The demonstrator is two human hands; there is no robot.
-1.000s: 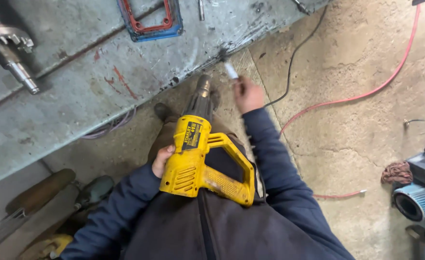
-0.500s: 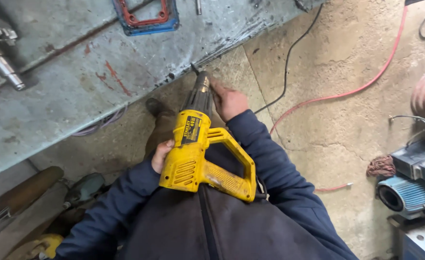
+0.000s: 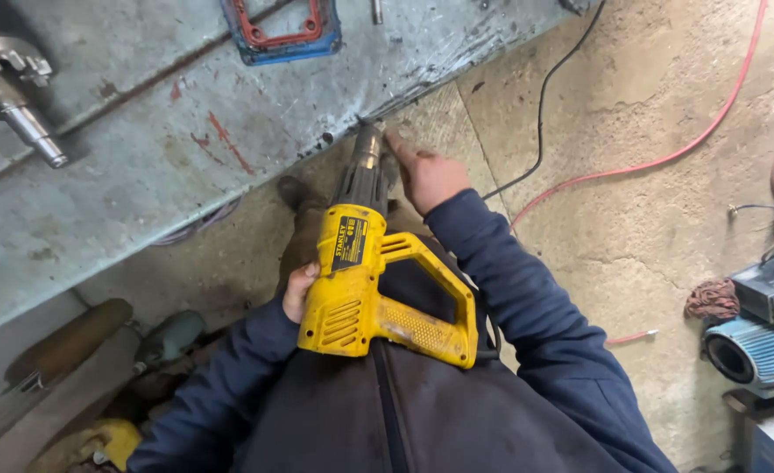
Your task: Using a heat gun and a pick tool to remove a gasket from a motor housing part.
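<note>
Yellow plastic power drill with a black barrel and loop handle [image 3: 378,289] held against the torso, nose pointing up-frame at the lower edge of the worn grey-blue metal workbench [image 3: 185,149]. Drill tip touching or just short of that edge; exact contact not discernible

Left hand [image 3: 299,289] on the left flank of the yellow body, fingers curled against the casing, thumb side visible, most of the palm hidden behind the tool. Grip closed on the housing

Right hand [image 3: 426,175] just beside the dark barrel at the front of the drill, fingers bent and gathered near the tip, forefinger extended toward the bench edge. Whether anything is pinched between the fingertips: cannot tell

Dark navy jacket sleeves [image 3: 527,298] on both arms, zip front filling the lower frame

On the bench: blue and red rectangular gasket frame [image 3: 282,31] near the top edge, well apart from the drill; silver metal shaft with a toothed head [image 3: 14,96] at the far left

On the rough concrete floor [image 3: 632,219]: thin black cable [image 3: 540,114] running from the bench toward the right hand; red hose [image 3: 667,158] curving across to the right. Reddish rag [image 3: 711,302] beside a blue ribbed cylindrical filter [image 3: 755,350] at the right edge. Brown wooden handle [image 3: 67,342] lower left, beneath the bench
</note>
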